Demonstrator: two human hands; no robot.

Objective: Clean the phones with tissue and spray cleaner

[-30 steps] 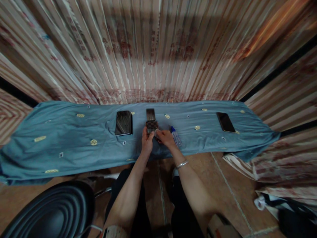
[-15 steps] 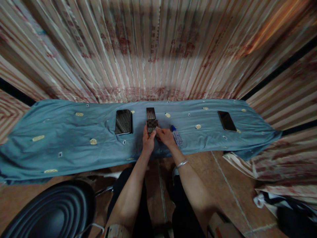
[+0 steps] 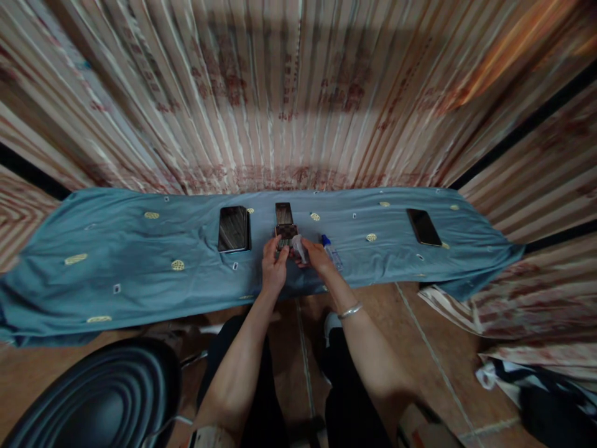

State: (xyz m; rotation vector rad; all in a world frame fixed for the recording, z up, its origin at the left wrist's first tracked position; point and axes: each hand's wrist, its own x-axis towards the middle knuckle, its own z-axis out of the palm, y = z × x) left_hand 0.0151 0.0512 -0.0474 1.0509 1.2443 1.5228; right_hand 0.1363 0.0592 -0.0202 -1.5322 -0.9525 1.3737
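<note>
Striped curtains (image 3: 298, 93) in cream and rust fill the background, printed with reddish marks that may be writing but are too blurred to read. Below them a blue cloth (image 3: 116, 261) with small yellow and white motifs covers the counter from side to side.

At the middle of the cloth stands a flip phone (image 3: 284, 221), open, its upper half raised and its lower half showing a chequered pattern; no brand or label can be made out on it. The left hand (image 3: 273, 264) rests against the near left edge of the phone with curled fingers steadying it. The right hand (image 3: 317, 255) is closed around a small white wipe (image 3: 298, 246), pinched at the fingertips just beside the phone's right edge. A silver bangle (image 3: 349, 310) circles the right wrist.

Just right of the right hand lies a small bottle (image 3: 332, 252) with a blue cap, its label unreadable. A dark tablet (image 3: 233, 229) lies left of the flip phone, and a black smartphone (image 3: 423, 227) lies well apart to the right.

A black ribbed tub (image 3: 102, 398) sits on the tiled floor at lower left, and crumpled cloth lies at lower right.
</note>
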